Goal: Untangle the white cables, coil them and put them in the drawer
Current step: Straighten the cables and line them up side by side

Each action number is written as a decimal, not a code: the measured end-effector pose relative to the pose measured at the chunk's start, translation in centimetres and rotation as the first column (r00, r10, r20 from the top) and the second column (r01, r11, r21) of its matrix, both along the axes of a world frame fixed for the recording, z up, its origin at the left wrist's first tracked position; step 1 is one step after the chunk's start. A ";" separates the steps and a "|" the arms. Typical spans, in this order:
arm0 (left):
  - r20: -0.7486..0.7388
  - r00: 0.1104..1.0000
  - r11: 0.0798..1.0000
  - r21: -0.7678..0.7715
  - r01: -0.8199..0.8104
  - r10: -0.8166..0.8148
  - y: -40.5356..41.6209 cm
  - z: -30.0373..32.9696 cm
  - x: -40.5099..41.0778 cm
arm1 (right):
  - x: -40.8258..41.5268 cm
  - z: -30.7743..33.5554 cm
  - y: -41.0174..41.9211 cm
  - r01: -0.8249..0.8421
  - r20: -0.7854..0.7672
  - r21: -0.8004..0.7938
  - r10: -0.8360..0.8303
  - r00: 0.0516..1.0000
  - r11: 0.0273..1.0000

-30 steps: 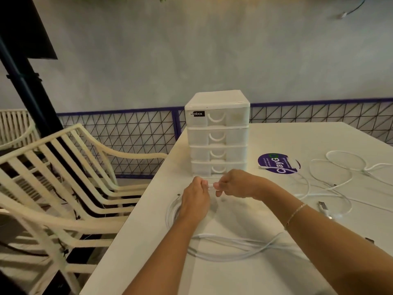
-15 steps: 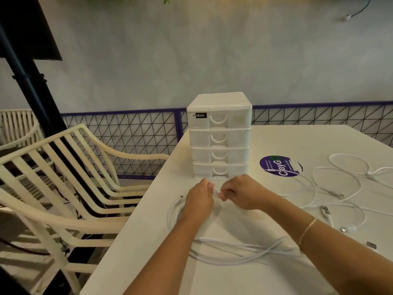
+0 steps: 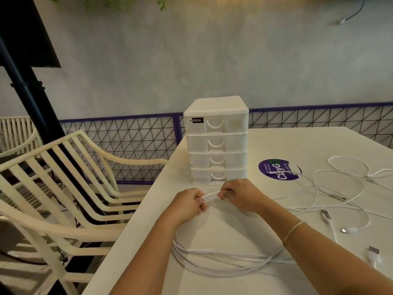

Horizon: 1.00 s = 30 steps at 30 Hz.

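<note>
Cable coil (image 3: 212, 260): several white loops gathered into one ring on the white table (image 3: 297, 143), its far arc raised and bundled between both hands. Left hand (image 3: 188, 204) pinches the bundled strands with curled fingers; right hand (image 3: 240, 194) grips the same bundle just to the right of that pinch. Near arc of the ring lies flat on the table, below and toward the person from the grip.

Recommended procedure, as a judgement: keep the strands parallel inside the grip, hold one hand fixed as the anchor, and feed slack with the other so the loops stay equal. Avoid tight bends near the plugs. Likely risk: a loop slips out and the ring opens.

Drawer unit (image 3: 215, 141) stands just beyond the grip, with four drawers, all closed; one must be opened before the coil goes in.

Loose cables (image 3: 340, 188) lie tangled to the right of the grip, well apart from it, with plugs (image 3: 325, 216) exposed. A purple sticker (image 3: 278, 170) sits between them and the drawer unit.

Left of the grip, off the table: cream slatted chairs (image 3: 63, 188), a black post (image 3: 29, 92), a wire fence (image 3: 127, 145) and a grey wall (image 3: 212, 50)
</note>
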<state>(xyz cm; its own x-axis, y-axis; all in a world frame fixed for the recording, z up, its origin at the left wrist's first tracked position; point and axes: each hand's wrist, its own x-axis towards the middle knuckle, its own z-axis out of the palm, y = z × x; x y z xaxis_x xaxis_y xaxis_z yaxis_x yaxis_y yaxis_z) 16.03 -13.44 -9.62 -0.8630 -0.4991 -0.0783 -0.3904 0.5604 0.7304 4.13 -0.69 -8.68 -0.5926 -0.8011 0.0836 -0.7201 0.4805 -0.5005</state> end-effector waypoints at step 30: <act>-0.065 0.983 0.948 -0.263 -0.181 0.169 0.5 -1.6 -0.4 | 1.8 1.0 -0.1 -0.209 -0.066 0.203 0.227 0.972 0.957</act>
